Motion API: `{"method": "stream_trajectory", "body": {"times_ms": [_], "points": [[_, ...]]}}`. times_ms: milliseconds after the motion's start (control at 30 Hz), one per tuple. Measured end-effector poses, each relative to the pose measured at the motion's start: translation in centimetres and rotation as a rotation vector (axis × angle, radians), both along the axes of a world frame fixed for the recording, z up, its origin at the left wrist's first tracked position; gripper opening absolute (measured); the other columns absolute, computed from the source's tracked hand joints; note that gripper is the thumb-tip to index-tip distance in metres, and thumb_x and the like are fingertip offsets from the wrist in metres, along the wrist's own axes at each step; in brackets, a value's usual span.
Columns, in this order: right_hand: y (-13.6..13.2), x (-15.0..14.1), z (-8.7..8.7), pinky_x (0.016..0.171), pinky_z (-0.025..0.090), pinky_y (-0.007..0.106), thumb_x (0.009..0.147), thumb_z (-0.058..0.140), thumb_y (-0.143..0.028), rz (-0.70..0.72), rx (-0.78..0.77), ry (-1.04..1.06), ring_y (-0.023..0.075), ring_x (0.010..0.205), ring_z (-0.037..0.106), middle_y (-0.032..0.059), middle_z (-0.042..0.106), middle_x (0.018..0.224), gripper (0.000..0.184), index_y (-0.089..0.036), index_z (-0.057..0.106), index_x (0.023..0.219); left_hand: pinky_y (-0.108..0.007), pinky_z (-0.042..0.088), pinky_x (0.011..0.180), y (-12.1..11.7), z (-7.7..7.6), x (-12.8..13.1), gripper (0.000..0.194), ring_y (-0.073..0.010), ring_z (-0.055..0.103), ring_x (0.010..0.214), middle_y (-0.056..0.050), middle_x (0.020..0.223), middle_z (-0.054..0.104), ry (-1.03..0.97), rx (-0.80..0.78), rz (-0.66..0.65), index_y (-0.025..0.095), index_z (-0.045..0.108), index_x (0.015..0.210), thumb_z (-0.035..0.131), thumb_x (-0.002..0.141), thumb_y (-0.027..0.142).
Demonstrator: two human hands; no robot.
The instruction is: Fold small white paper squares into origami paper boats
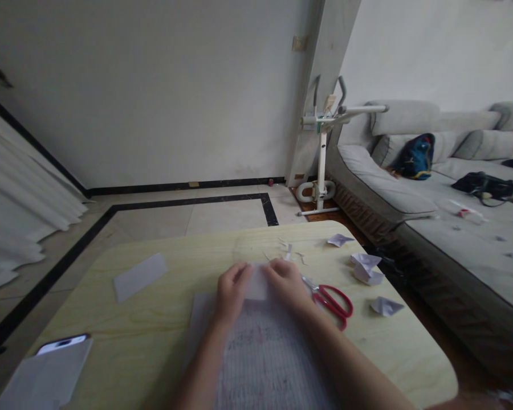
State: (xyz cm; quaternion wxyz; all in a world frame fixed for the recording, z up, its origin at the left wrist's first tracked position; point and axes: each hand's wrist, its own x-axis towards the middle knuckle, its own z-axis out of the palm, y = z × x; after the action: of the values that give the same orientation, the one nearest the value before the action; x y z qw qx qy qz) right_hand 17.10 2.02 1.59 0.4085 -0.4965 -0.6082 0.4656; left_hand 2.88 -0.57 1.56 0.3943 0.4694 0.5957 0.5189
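Between my two hands is a small piece of white paper (pixel 257 283), held up over the far end of a large sheet covered in writing (pixel 265 359). My left hand (pixel 232 289) pinches its left edge, thumb against fingers. On the opposite edge, my right hand (pixel 285 280) pinches it the same way. A pair of scissors with red handles (pixel 334 302) lies just right of my right hand, its blades partly hidden. Thin paper scraps (pixel 287 250) are scattered beyond my hands.
Folded paper shapes (pixel 366 267) lie along the right side of the wooden table (pixel 162 330). At the left are a white paper strip (pixel 139 277), a phone (pixel 62 344) and a pale sheet (pixel 47 376). A sofa (pixel 465 239) stands close on the right.
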Motion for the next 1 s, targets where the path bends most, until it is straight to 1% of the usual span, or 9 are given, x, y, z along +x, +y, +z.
{"method": "stream_trajectory", "body": {"times_ms": [100,233,433,533,633,700,800,1000], "points": [[0.07,0.06,-0.26,0.046,0.032,0.02,0.08,0.053,-0.039,0.01,-0.012,0.013,0.0106,0.054,0.043,-0.0021,0.046,0.055,0.03,-0.015,0.054,0.061,-0.021,0.042,0.058,-0.02,0.14,-0.01,0.029,-0.0151,0.053,0.066,-0.001,0.068,0.059,-0.003,0.009,-0.002,0.013,0.065,0.075,0.058,0.074,0.041],[0.13,0.1,-0.44,0.046,0.032,0.02,0.079,0.054,-0.042,0.012,-0.028,0.035,0.0105,0.054,0.042,-0.0021,0.045,0.055,0.032,-0.015,0.052,0.061,-0.02,0.039,0.055,-0.03,0.29,-0.02,0.03,-0.0133,0.049,0.061,0.001,0.063,0.055,-0.006,0.011,-0.015,0.014,0.061,0.068,0.057,0.074,0.042],[0.1,0.13,-0.3,0.047,0.033,0.02,0.079,0.055,-0.043,0.015,-0.042,0.043,0.0108,0.054,0.044,-0.0019,0.048,0.057,0.032,-0.016,0.052,0.062,-0.02,0.038,0.055,0.0,0.34,0.03,0.027,-0.0129,0.05,0.06,0.001,0.064,0.057,-0.034,0.017,-0.013,0.014,0.063,0.069,0.058,0.073,0.041],[0.13,0.13,-0.2,0.047,0.033,0.02,0.079,0.055,-0.043,0.01,-0.032,0.036,0.0102,0.053,0.043,-0.0025,0.047,0.055,0.033,-0.016,0.052,0.06,-0.02,0.038,0.055,0.01,0.38,0.03,0.027,-0.0132,0.05,0.061,0.001,0.064,0.057,-0.035,0.01,-0.016,0.014,0.063,0.068,0.058,0.074,0.04],[0.14,0.12,-0.08,0.048,0.035,0.02,0.078,0.056,-0.04,0.005,-0.017,0.035,0.0108,0.054,0.045,-0.0019,0.049,0.056,0.03,-0.015,0.056,0.062,-0.02,0.04,0.057,0.02,0.31,-0.01,0.027,-0.0141,0.052,0.064,0.0,0.067,0.059,-0.021,0.007,-0.023,0.014,0.063,0.07,0.057,0.075,0.04],[0.11,0.13,0.03,0.05,0.037,0.021,0.079,0.057,-0.039,0.017,-0.014,0.045,0.0121,0.057,0.049,-0.0005,0.054,0.06,0.027,-0.015,0.061,0.068,-0.02,0.041,0.058,0.03,0.2,-0.02,0.028,-0.0146,0.053,0.066,0.0,0.069,0.06,-0.01,0.01,-0.03,0.014,0.064,0.072,0.056,0.076,0.04],[0.05,0.14,0.18,0.052,0.039,0.021,0.08,0.056,-0.039,0.04,-0.033,0.059,0.013,0.06,0.052,0.0011,0.059,0.064,0.027,-0.014,0.065,0.074,-0.021,0.042,0.06,0.04,0.13,-0.02,0.029,-0.016,0.055,0.068,-0.001,0.07,0.062,0.008,0.011,-0.028,0.014,0.065,0.073,0.057,0.075,0.041],[0.02,0.11,0.54,0.051,0.037,0.021,0.079,0.057,-0.037,0.025,-0.027,0.024,0.012,0.058,0.05,0.0004,0.058,0.06,0.028,-0.013,0.066,0.066,-0.022,0.043,0.064,0.07,0.33,-0.03,0.026,-0.0164,0.056,0.071,-0.002,0.072,0.063,0.027,0.027,-0.006,0.014,0.066,0.076,0.057,0.075,0.039]]}}
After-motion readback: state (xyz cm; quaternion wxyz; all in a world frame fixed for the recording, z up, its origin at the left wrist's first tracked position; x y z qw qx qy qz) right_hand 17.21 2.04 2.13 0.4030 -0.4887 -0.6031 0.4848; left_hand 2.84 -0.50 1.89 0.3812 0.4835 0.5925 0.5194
